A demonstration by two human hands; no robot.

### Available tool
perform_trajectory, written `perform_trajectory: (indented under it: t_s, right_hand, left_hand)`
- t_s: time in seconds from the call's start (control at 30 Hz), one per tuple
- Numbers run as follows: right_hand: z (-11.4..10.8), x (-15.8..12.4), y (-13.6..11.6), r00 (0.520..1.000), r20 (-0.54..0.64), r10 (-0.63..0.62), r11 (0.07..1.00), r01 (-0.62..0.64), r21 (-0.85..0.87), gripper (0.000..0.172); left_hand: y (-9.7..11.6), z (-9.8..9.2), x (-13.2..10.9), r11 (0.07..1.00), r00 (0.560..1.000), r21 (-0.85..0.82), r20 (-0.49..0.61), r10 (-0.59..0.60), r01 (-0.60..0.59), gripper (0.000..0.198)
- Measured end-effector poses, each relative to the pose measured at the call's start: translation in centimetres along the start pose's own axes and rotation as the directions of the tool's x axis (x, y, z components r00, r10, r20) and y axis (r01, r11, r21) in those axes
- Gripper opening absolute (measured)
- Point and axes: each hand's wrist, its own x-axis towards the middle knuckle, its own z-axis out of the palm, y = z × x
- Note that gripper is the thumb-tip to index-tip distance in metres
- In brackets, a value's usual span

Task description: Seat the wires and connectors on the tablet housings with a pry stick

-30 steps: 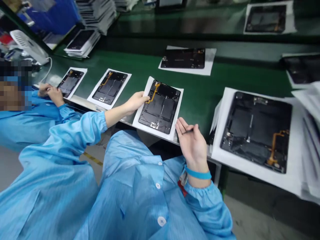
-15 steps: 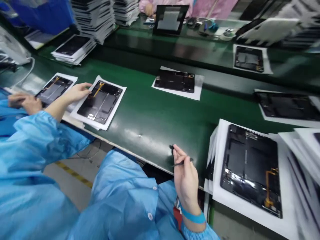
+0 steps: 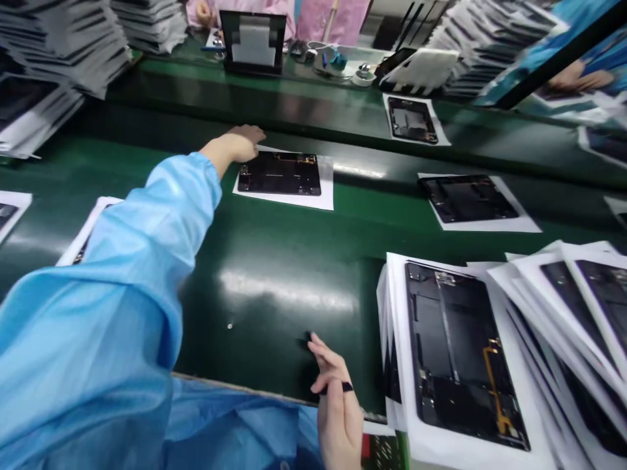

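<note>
A: Which thing is being dealt with?
B: The far tablet (image 3: pixel 279 175), laid flat on its white sheet (image 3: pixel 327 189), on the counter (image 3: pixel 284 261) beyond and to the left of the paper stack (image 3: pixel 399 326).
A: What has changed?
B: Half a second ago the left hand (image 3: pixel 242 142) was seen at the near tablet (image 3: pixel 81 254), well left of the stack. That one has been let go and is now mostly covered by the blue sleeve (image 3: pixel 122 261); the far tablet's left end has been reached. The work, it is judged, has been shifted there.
A: Is anything gripped?
B: By the left hand, that cannot be told. The right hand (image 3: pixel 339 408), just left of the stack, is curled around a thin dark thing (image 3: pixel 347 386).
A: And beyond the stack?
B: Another tablet (image 3: pixel 470 199) is rested on paper.
</note>
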Motion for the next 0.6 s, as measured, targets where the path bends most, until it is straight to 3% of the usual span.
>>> perform_trajectory:
  t_s: [0.1,0.2,0.33,0.5,0.6]
  right_hand:
    - [0.1,0.0,-0.4,1.0,-0.016,0.017,1.0,-0.016,0.014,0.044]
    - [0.6,-0.3,-0.9,0.997,-0.043,0.065,0.998,-0.064,0.009,0.043]
    - [1.1,-0.8,-1.1,0.984,-0.133,0.115,0.993,-0.115,0.008,0.044]
    - [0.7,-0.6,-1.2,0.998,-0.048,0.04,0.998,-0.042,-0.036,0.041]
    - [0.6,-0.2,-1.5,0.998,-0.024,0.059,0.997,-0.061,-0.051,0.039]
  left_hand:
    - [1.4,0.7,3.5,0.998,0.992,-0.005,0.113,-0.058,0.059,0.052]
    - [0.4,0.4,4.4,0.995,0.979,0.023,0.178,-0.102,0.1,0.051]
    - [-1.0,-0.5,4.5,0.99,0.962,0.078,0.24,-0.134,0.118,0.052]
    - [-1.2,-1.5,3.6,0.986,0.958,0.127,0.251,-0.138,0.109,0.052]
    - [-1.3,-3.3,2.4,0.984,0.966,0.142,0.217,-0.139,0.11,0.051]
